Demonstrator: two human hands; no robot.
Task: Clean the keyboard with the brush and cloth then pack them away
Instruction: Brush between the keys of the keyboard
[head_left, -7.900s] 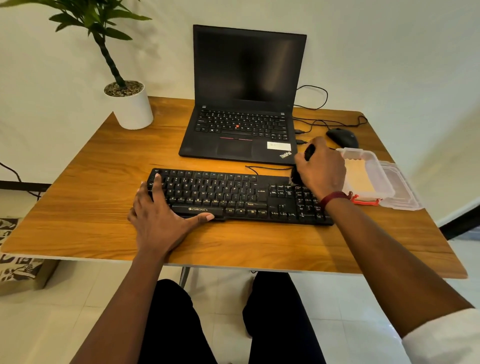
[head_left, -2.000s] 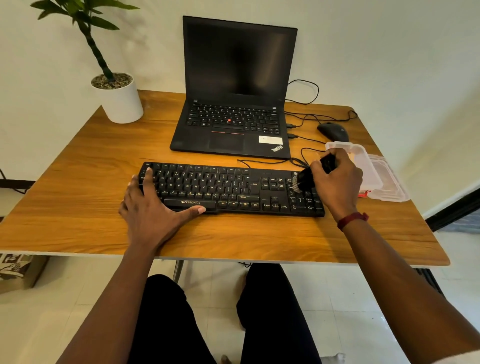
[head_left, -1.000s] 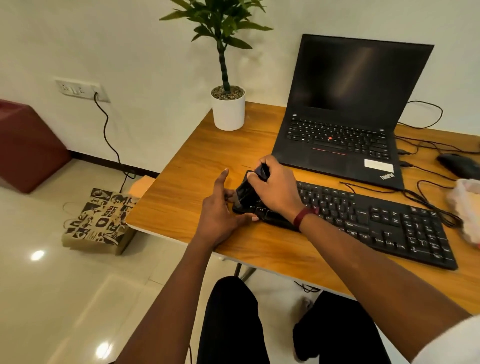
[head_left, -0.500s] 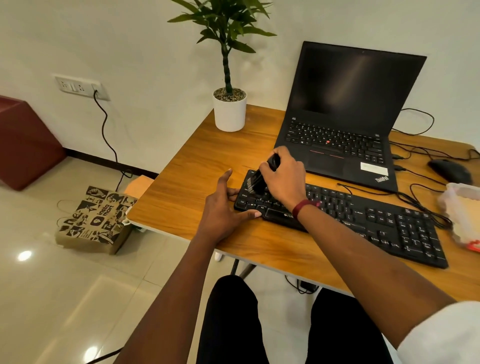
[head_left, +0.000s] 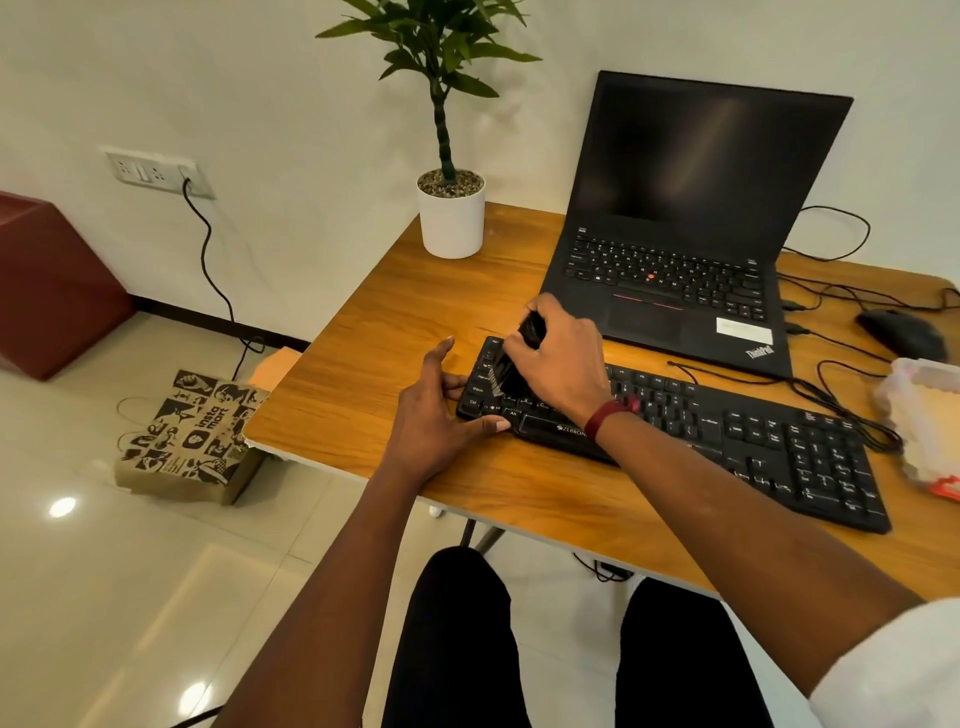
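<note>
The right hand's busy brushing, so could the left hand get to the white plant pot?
Probably yes: the left hand holds nothing, and only bare table lies between it and the pot.

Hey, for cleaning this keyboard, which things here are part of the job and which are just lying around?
Job: keyboard; brush, gripped by right hand; left hand bracing the keyboard's end; plastic box, likely for packing.
Lying about: laptop, potted plant, mouse, paper bag on floor.

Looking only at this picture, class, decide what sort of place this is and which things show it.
Most likely a home or small-office workstation: an open laptop and a separate keyboard sit on a wooden table, with a mouse and a potted plant nearby.
</note>
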